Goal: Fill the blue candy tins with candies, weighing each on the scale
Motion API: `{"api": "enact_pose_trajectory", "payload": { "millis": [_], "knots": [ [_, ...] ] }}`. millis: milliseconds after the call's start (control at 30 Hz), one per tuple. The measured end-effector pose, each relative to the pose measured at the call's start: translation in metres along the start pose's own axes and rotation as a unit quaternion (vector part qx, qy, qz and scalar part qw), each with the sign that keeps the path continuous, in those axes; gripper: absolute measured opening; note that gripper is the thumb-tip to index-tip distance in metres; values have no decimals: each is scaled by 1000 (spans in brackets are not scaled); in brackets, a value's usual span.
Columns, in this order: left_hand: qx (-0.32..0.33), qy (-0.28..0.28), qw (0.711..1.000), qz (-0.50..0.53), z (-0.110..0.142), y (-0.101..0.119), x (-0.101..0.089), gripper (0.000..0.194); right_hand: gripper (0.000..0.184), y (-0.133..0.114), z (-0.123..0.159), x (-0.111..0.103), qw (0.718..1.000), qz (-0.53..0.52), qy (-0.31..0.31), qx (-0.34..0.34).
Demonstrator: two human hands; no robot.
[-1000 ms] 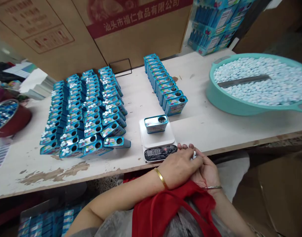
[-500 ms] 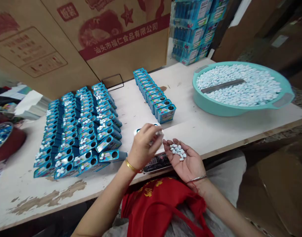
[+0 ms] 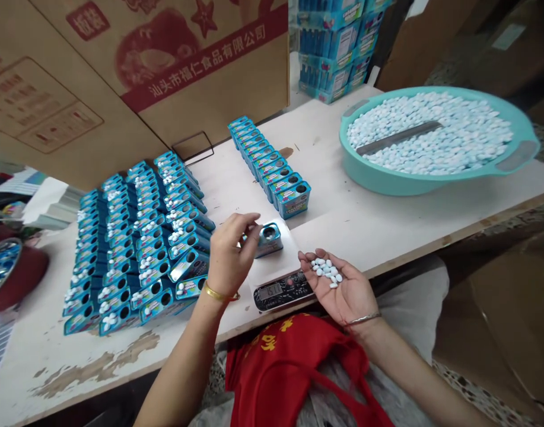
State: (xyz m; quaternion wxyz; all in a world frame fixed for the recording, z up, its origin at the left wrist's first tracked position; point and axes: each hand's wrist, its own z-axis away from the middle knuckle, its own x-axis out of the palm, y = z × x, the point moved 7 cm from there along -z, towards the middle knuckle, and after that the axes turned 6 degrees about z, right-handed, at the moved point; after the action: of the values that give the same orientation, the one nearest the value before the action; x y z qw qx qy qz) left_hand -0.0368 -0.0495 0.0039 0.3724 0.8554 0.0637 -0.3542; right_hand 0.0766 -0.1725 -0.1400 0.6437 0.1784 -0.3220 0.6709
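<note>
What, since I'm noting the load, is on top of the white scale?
A blue container sits on the white scale, its round opening facing up. The left hand hides the container's left end, and whatever lies directly under the container is covered too.

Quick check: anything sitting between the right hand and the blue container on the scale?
Nothing visible stands between the right hand, with white pieces on its palm, and the blue container on the scale. The left hand hides the container's left end from view, but the round opening shows uncovered.
</note>
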Motion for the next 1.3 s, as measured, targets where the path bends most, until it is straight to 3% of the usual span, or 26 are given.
{"api": "enact_pose_trajectory", "payload": {
  "millis": [100,200,333,400,467,700,800,900,967,1033,1133,1200,1300],
  "knots": [
    [-9,33,999,20,8,13,-4,9,29,3,2,-5,1000,9,-8,15],
    [42,-82,994,59,32,44,32,10,23,10,7,-13,998,21,-32,41],
    [170,-253,952,26,78,89,95,23,20,17,15,-32,994,61,-17,92],
    [220,-306,926,22,95,102,113,28,17,12,16,-42,994,71,2,80],
    [246,-332,910,33,103,109,120,31,16,4,15,-50,995,76,22,54],
    [249,-340,905,64,111,111,115,29,16,2,11,-63,989,125,65,51],
    [240,-294,923,61,101,103,99,24,11,7,9,-62,990,123,51,55],
    [162,-162,974,-2,67,69,59,24,8,9,5,-60,992,116,9,50],
    [83,-77,991,-71,43,36,28,41,11,9,3,-57,993,110,-20,42],
    [26,-51,991,-124,26,7,10,60,18,7,1,-51,992,114,-37,28],
    [-30,-93,983,-156,18,-23,7,77,31,2,4,-23,984,164,-66,-10],
    [-56,-115,979,-159,22,-34,12,77,37,0,8,9,967,228,-108,-27],
    [-69,-102,981,-148,30,-37,15,72,43,2,11,61,929,325,-175,-23]
  ]
}}
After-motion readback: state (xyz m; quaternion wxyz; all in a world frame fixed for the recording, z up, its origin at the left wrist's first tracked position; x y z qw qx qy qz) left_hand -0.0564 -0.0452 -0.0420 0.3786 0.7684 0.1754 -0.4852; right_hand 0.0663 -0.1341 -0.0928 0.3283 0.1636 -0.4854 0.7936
